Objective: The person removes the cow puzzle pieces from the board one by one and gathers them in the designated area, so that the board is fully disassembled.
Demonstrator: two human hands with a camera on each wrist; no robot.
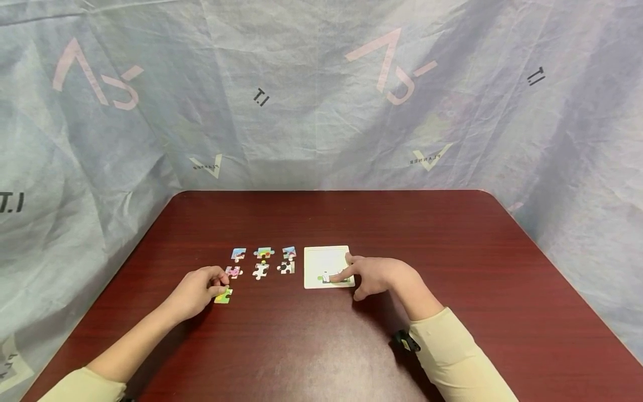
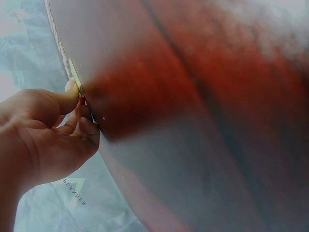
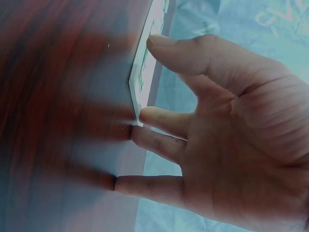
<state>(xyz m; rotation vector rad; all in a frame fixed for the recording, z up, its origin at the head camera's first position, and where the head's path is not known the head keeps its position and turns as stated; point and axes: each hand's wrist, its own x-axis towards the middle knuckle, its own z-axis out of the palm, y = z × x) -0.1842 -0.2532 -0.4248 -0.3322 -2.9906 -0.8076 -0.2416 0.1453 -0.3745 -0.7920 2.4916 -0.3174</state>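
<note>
At the left of the table, my left hand (image 1: 197, 291) pinches a green and yellow jigsaw piece (image 1: 222, 297) between thumb and fingers. The left wrist view shows this piece edge-on (image 2: 75, 75) at the thumb tip. My right hand (image 1: 379, 273) rests at the right side of a pale square puzzle tray (image 1: 326, 254), its fingers spread. One digit reaches over green and white pieces (image 1: 325, 277) lying along the tray's near edge. In the right wrist view, the thumb touches the tray (image 3: 137, 79), and other fingertips touch its edge and the table.
Between the left hand and the tray lie several loose pieces in two rows, among them a pink piece (image 1: 233, 272), a white piece (image 1: 260, 271) and a blue-red piece (image 1: 289, 253). The dark red table (image 1: 402, 223) meets a grey printed cloth (image 1: 311, 111) behind.
</note>
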